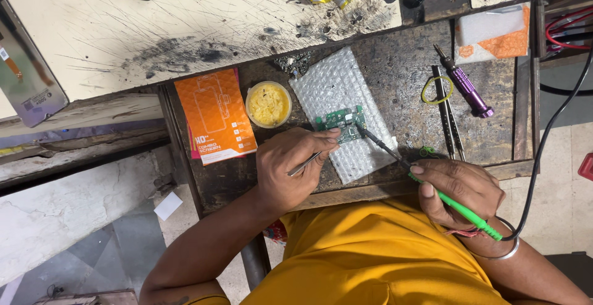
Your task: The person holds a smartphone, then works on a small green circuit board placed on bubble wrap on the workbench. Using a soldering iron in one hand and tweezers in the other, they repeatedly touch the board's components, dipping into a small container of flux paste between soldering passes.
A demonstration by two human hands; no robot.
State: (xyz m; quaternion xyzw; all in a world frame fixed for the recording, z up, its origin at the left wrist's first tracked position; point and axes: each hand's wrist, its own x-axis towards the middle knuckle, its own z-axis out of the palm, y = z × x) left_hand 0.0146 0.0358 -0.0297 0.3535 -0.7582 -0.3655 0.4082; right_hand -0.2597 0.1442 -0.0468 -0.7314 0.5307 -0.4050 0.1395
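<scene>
A small green circuit board (338,122) lies on a sheet of bubble wrap (336,95) on a dark wooden work surface (401,64). My left hand (290,166) grips metal tweezers (304,164) and its fingertip presses the board's near edge. My right hand (460,187) holds a green-handled soldering iron (460,206) like a pen. The iron's dark tip (364,133) touches the board's right side. A black cable (550,126) runs from the iron's rear up to the right.
A round tub of yellow paste (269,103) and an orange packet (216,114) sit left of the board. A purple screwdriver (464,85), spare tweezers (450,116) and a yellow rubber band (437,90) lie at right. A phone screen panel (25,76) rests far left.
</scene>
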